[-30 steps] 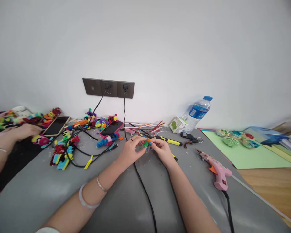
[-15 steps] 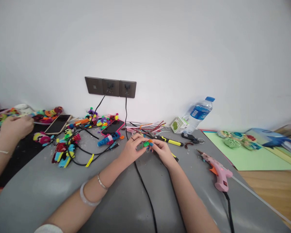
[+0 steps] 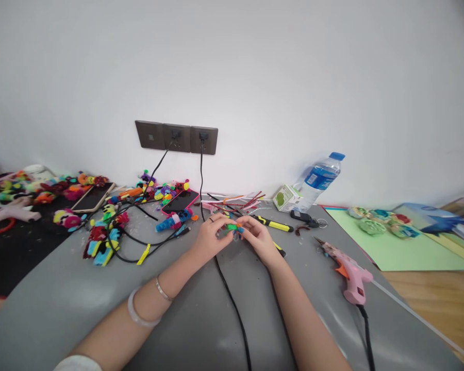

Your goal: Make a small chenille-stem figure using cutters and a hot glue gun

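Both of my hands meet over the grey table [image 3: 201, 319], a little past its middle. My left hand [image 3: 211, 236] and my right hand [image 3: 257, 238] pinch a small craft piece [image 3: 232, 229] of green, orange and blue fuzzy wire between their fingertips. The piece is held just above the table top, and much of it is hidden by my fingers. A black cable [image 3: 232, 304] runs under my hands toward me.
A pink glue gun [image 3: 348, 270] lies at the right. A yellow-handled tool [image 3: 272, 224], keys [image 3: 305, 219], a small green carton [image 3: 286, 198] and a water bottle [image 3: 317, 180] stand behind. Phones [image 3: 178, 202], colourful fuzzy figures [image 3: 100, 239] and cables fill the left; green paper [image 3: 402, 242] lies far right.
Another person's hand and arm at the far left have gone out of view. My hands have stayed together on the piece, turning it slightly.
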{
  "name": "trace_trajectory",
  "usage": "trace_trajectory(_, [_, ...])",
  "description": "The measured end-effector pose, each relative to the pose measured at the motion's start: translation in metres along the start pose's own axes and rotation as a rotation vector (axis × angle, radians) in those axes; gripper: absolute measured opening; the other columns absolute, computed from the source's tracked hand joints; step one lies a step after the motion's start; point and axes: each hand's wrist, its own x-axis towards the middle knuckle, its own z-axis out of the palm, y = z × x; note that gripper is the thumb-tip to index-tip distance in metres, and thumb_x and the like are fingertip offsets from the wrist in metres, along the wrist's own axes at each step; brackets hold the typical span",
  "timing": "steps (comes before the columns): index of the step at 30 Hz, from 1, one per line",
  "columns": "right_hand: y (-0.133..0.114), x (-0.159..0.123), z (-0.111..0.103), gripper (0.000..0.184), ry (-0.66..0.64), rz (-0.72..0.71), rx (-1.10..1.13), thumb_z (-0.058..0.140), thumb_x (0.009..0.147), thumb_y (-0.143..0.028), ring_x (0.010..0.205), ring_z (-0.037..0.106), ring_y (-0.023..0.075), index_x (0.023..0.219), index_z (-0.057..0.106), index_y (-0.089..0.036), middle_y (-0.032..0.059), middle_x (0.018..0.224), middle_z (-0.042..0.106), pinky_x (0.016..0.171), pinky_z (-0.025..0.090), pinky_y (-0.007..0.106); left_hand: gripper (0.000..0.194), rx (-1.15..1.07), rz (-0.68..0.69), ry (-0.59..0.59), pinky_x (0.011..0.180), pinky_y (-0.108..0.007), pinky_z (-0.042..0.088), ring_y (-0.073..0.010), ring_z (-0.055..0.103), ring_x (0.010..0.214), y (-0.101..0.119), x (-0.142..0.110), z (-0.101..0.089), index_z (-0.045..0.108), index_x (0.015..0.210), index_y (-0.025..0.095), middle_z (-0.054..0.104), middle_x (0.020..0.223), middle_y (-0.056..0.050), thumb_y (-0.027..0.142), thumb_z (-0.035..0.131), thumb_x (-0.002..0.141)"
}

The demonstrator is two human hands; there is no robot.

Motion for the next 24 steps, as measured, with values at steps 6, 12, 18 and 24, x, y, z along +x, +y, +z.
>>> trace_trajectory(6, [0.0095,0.0006,-0.0024,0.026,0.03,-0.089,-0.014,0.071,0.08,-0.043,0.071,0.058,0.0141,0.092,0.06,-0.023,0.0007,0.084,0.061,0.064,0.048,0.027,0.02,0.012,0.007,-0.019,0.064,-0.024,0.048,-0.0142,0.062,0.075,0.0009,0.0005,-0.0011,0.067,0.095,0.018,0.067,0.087,-0.004,0.01,0.058,0.079])
trace_trajectory(12, [0.0075,-0.0001,-0.0016,0.017,0.083,-0.209,-0.176,0.067,0.085,-0.038,0.075,0.057,0.0159,0.09,0.062,-0.022,0.0027,0.086,0.06,0.07,0.049,0.03,0.017,0.023,-0.054,-0.032,0.069,-0.026,0.049,-0.0152,0.063,0.078,-0.0022,0.0002,-0.002,0.068,0.094,0.019,0.069,0.087,-0.004,0.012,0.06,0.08])
trace_trajectory(18, [0.0055,0.0002,-0.0016,0.013,0.075,-0.262,-0.226,0.064,0.087,-0.035,0.079,0.058,0.0165,0.087,0.063,-0.022,0.0037,0.088,0.06,0.071,0.048,0.03,0.016,0.016,-0.092,-0.049,0.064,-0.024,0.047,-0.014,0.061,0.073,-0.001,0.0006,-0.0011,0.068,0.092,0.017,0.069,0.087,-0.005,0.013,0.059,0.08])
trace_trajectory(24, [0.0082,0.0006,-0.002,0.015,0.083,-0.232,-0.242,0.063,0.088,-0.036,0.079,0.058,0.0172,0.086,0.062,-0.021,0.0041,0.087,0.061,0.071,0.048,0.031,0.016,-0.017,-0.113,-0.05,0.064,-0.023,0.048,-0.0122,0.06,0.069,-0.0005,0.0007,-0.0004,0.068,0.089,0.016,0.068,0.085,-0.004,0.012,0.058,0.077])
